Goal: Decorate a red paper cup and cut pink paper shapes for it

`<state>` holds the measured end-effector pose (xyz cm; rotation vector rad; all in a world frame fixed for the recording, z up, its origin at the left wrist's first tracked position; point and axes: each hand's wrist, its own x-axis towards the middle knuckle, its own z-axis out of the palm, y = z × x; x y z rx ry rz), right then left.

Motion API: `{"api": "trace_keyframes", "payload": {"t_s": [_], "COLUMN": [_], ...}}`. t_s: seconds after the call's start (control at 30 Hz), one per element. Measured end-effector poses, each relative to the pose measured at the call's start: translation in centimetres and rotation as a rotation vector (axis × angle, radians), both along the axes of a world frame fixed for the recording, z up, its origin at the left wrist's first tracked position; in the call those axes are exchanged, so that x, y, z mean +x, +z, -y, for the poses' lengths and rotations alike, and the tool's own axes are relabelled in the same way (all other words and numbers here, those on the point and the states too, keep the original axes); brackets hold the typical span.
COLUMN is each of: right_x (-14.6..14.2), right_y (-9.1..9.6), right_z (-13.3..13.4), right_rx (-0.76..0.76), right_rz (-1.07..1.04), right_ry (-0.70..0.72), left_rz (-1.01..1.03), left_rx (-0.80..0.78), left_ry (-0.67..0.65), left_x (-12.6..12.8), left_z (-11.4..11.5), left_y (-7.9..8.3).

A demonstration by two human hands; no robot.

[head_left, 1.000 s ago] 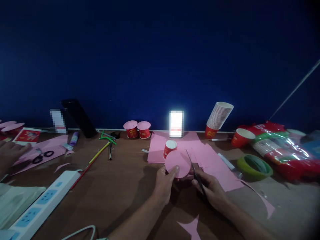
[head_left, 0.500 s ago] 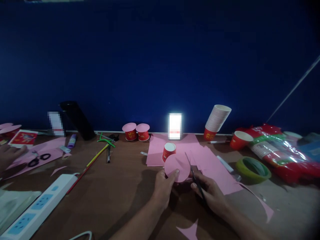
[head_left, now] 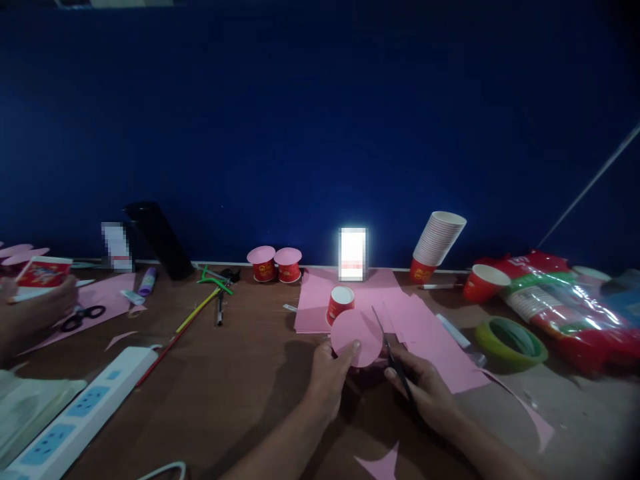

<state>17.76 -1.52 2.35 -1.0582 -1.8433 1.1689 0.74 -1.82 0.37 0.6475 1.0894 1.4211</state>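
Note:
My left hand [head_left: 331, 370] pinches a pink paper disc [head_left: 357, 333] at its lower left, thumb on top. In my right hand [head_left: 417, 380] is a pair of dark scissors [head_left: 391, 353], its blades pointing up along the disc's right edge. My fingers partly hide the handles. Just behind the disc stands a red paper cup [head_left: 341, 303] with a white top, on pink paper sheets [head_left: 313, 303]. Two red cups topped with pink discs [head_left: 275, 256] stand at the back, left of the sheets.
A power strip [head_left: 87, 417] lies left, near another person's hand [head_left: 43, 310] with a red packet. Right are stacked cups [head_left: 440, 240], a single cup [head_left: 485, 283], a tape roll [head_left: 510, 343] and a shiny red bag [head_left: 565, 307]. A lit phone [head_left: 353, 253] stands at the back.
The view has shifted slightly. At the left, the other person's hand has moved right, with the red packet at it. My hands keep nearly the same pose on disc and scissors.

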Motion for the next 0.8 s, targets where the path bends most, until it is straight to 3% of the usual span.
{"api": "trace_keyframes", "payload": {"t_s": [0.37,0.8], "right_x": [0.19,0.11], "right_y": [-0.37,-0.05], "right_z": [0.14,-0.07], "right_rx": [-0.052,0.007], "right_rz": [0.042,0.069], "right_ry": [-0.041,-0.004], "left_rz": [-0.015,-0.045], "left_rx": [0.0,0.016], "left_ry": [0.019,0.011], "left_x": [0.06,0.03], "left_z": [0.04,0.05], "left_y": [0.07,-0.21]}}
